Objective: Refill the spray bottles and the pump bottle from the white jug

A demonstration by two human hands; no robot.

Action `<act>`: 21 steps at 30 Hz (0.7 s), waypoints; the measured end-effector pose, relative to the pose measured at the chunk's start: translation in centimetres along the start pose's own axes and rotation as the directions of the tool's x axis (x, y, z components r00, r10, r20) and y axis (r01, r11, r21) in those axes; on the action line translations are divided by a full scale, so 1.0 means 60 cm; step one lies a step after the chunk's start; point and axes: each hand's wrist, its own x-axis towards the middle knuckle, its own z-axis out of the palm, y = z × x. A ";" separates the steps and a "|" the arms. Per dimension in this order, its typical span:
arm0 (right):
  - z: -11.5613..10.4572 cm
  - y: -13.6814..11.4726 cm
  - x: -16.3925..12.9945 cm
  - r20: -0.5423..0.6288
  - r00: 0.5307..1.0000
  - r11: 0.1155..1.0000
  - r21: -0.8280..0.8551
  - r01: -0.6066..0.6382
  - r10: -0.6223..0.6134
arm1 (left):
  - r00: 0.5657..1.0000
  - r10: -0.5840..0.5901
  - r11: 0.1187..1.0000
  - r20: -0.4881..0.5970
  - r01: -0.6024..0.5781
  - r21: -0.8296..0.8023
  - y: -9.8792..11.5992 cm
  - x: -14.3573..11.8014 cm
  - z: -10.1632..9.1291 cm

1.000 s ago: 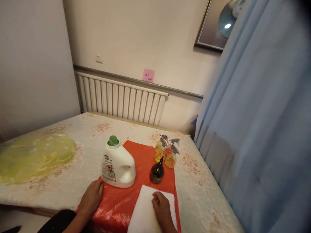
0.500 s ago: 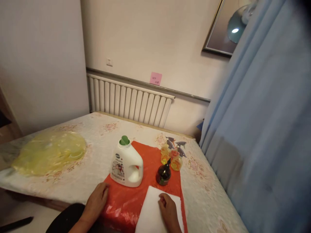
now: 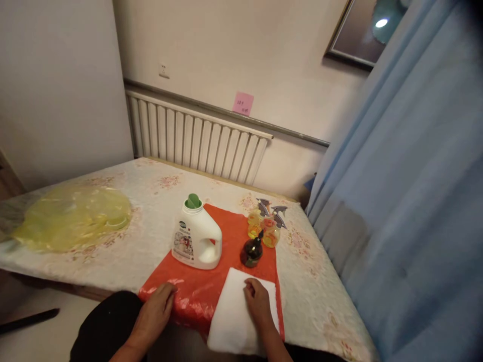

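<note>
My left hand (image 3: 155, 312) rests at the near edge of a red plastic sheet (image 3: 226, 236), fingers curled in, with nothing visible in them. My right hand (image 3: 259, 302) lies on a folded white cloth (image 3: 231, 324), its fingers bent and the thumb against them. Beyond my left hand stands a white detergent jug (image 3: 206, 234) with a green cap (image 3: 193, 201), its handle to the right. A dark pump bottle (image 3: 251, 253) is upright just past the cloth. Behind it, several spray bottles (image 3: 270, 236) with yellow liquid and grey triggers cluster together.
A crumpled yellow plastic bag (image 3: 75, 216) lies on the left of the flower-patterned tablecloth (image 3: 151, 201). A radiator (image 3: 196, 141) runs along the back wall. A blue curtain (image 3: 396, 201) hangs on the right. A black rounded object (image 3: 107, 327) is beside my left forearm.
The view has tipped downward, so everything sits higher in the picture. My left hand is slightly farther from the jug, toward me. My right hand stays on the cloth.
</note>
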 end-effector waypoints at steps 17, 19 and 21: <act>-0.006 -0.003 -0.004 0.000 0.999 0.999 -0.022 0.035 -0.035 | 0.801 -0.578 0.663 0.156 0.572 -0.484 0.013 -0.083 0.054; -0.005 -0.001 -0.005 -0.002 0.999 0.999 -0.021 0.043 -0.043 | 0.692 -0.674 0.472 0.260 0.674 -0.568 0.009 -0.094 0.071; -0.005 0.000 -0.006 -0.003 0.999 0.998 -0.022 0.051 -0.051 | 0.612 -0.712 0.303 0.344 0.710 -0.636 0.004 -0.098 0.078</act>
